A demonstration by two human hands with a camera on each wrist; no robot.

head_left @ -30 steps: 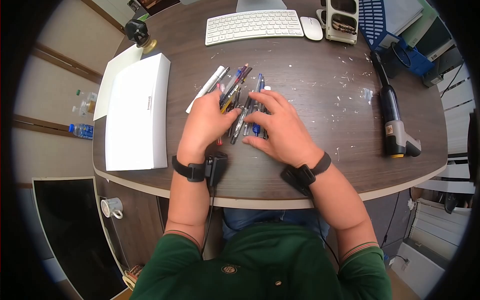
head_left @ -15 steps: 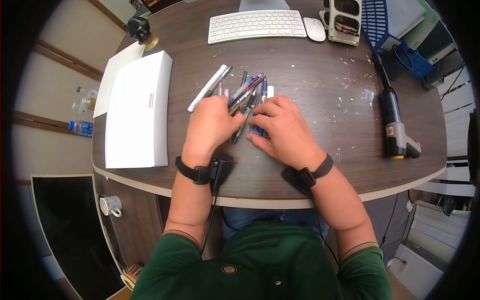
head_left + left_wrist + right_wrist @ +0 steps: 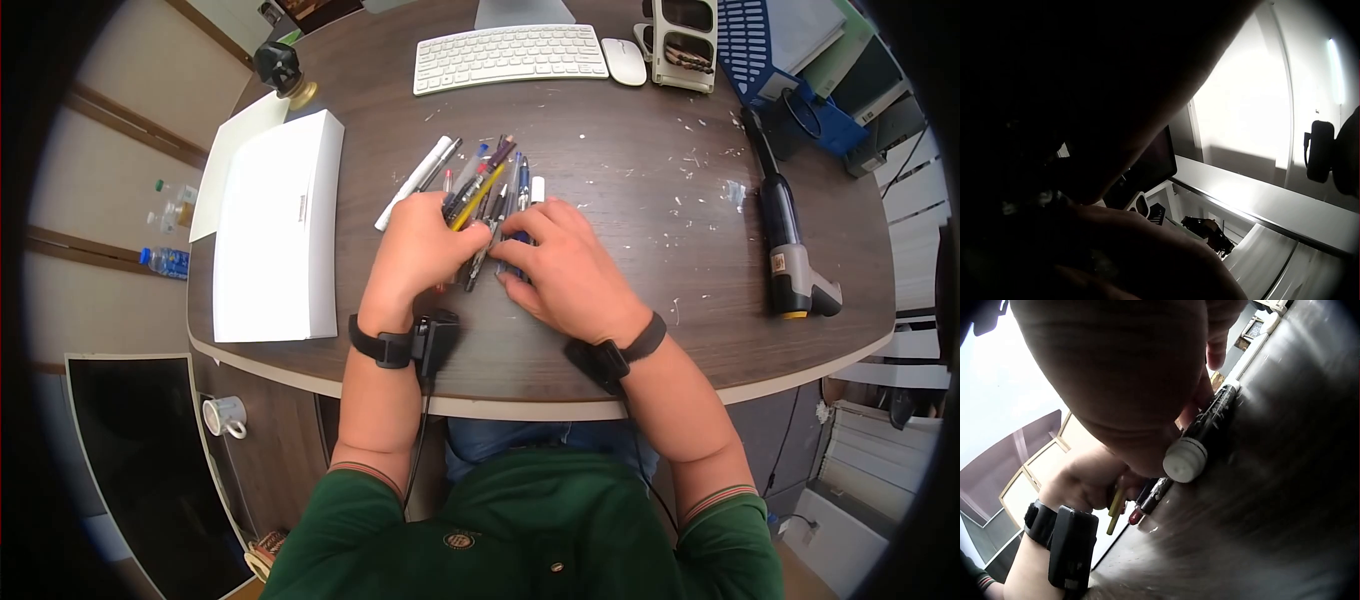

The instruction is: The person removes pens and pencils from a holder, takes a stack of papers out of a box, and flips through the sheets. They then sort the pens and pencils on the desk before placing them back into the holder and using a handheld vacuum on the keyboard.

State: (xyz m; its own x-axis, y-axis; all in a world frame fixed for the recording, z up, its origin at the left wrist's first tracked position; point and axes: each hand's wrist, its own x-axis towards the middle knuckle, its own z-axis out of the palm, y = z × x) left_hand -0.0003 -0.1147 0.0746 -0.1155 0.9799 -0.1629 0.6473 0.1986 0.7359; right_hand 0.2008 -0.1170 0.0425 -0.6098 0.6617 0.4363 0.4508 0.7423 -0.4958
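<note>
A loose bunch of pens [image 3: 495, 160] lies on the dark desk between both hands. My left hand [image 3: 415, 245] grips the left part of the bunch, its thumb across a yellow pencil [image 3: 480, 200] and darker pens. From the right, my right hand [image 3: 570, 265] curls its fingers over several pens, including a blue one [image 3: 523, 178]. A thick white marker [image 3: 412, 185] lies beyond the left knuckles. Close under the right hand in the right wrist view is a dark pen with a white end [image 3: 1185, 460]. Shadow hides most of the left wrist view.
A white box [image 3: 270, 225] stands at the left. At the back are a white keyboard [image 3: 510, 58], a mouse [image 3: 624, 62] and a beige holder [image 3: 684, 45]. A handheld vacuum [image 3: 787, 240] lies at the right, with white scraps [image 3: 735, 192] scattered nearby.
The pens between the hands have shifted and the yellow pencil shows more clearly. My right fingers have drawn in from a wider spread. The left hand has moved slightly right.
</note>
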